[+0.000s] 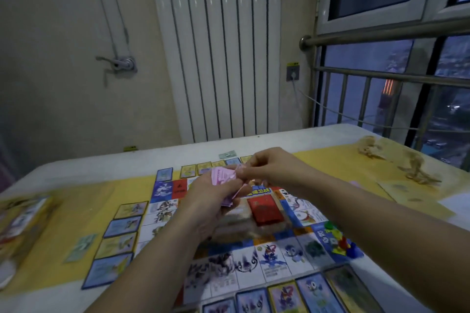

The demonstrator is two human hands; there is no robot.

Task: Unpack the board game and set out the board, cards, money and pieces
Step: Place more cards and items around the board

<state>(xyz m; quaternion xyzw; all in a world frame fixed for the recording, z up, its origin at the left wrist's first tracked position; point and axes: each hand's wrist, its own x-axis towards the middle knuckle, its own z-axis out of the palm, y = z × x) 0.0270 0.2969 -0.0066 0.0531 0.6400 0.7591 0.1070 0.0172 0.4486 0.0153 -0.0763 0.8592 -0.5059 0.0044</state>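
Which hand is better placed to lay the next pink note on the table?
Right, most likely. The right hand pinches the top edge of the pink notes, free to peel one off; the left hand grips the stack from below, so it is occupied.

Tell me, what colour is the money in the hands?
Pink; the head view shows the money best.

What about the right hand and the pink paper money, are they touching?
Touching. The head view shows the right hand pinching the top edge of the pink money that the left hand grips.
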